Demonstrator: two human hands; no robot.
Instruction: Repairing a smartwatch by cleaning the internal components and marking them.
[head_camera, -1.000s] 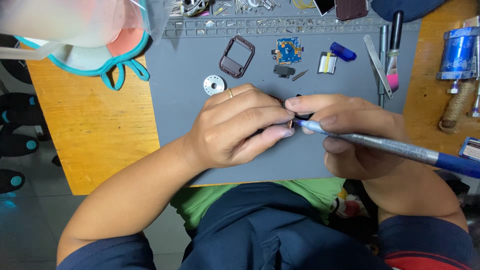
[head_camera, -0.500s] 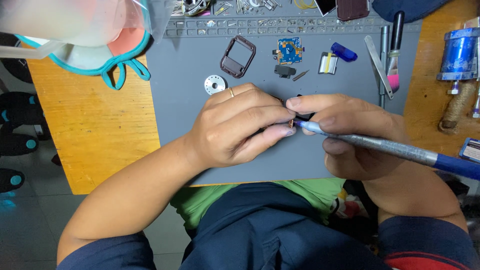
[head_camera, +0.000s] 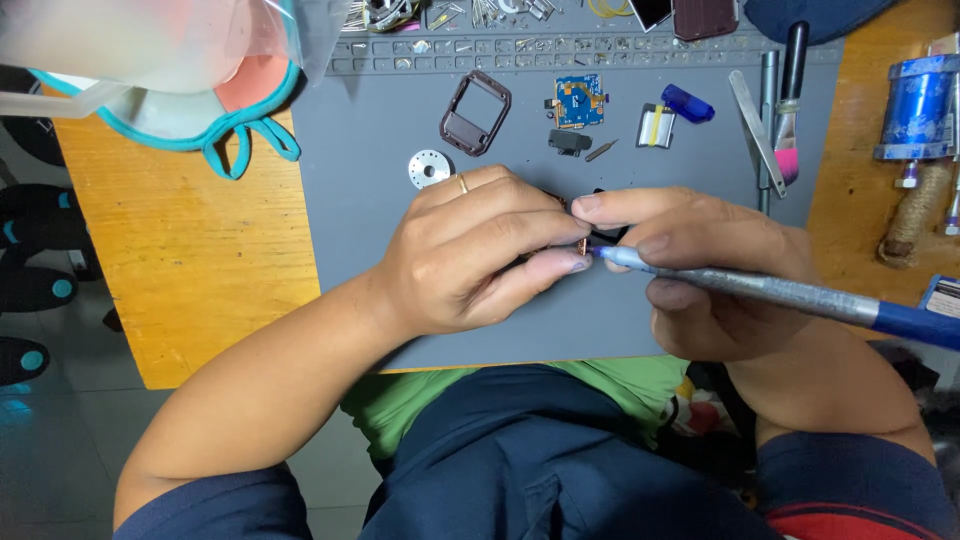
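Note:
My left hand (head_camera: 480, 250), with a ring on one finger, pinches a small dark part with a coppery bit (head_camera: 583, 243) over the grey work mat (head_camera: 360, 150). My right hand (head_camera: 710, 270) grips a long silver and blue screwdriver (head_camera: 780, 295) like a pen, its tip touching the small part between my fingers. Most of the part is hidden by my fingers. Beyond my hands on the mat lie a dark rectangular watch frame (head_camera: 475, 112), a round silver disc (head_camera: 429, 168), a small blue circuit board (head_camera: 578, 100) and a small black component (head_camera: 570, 142).
A small blue cap (head_camera: 687, 103), a silver battery cell (head_camera: 656, 125), tweezers (head_camera: 756, 118) and a pink-tipped brush (head_camera: 788, 100) lie on the mat's right. A blue cylinder (head_camera: 918, 95) stands on the wooden table (head_camera: 180, 250). A teal-edged cloth (head_camera: 215, 110) lies far left.

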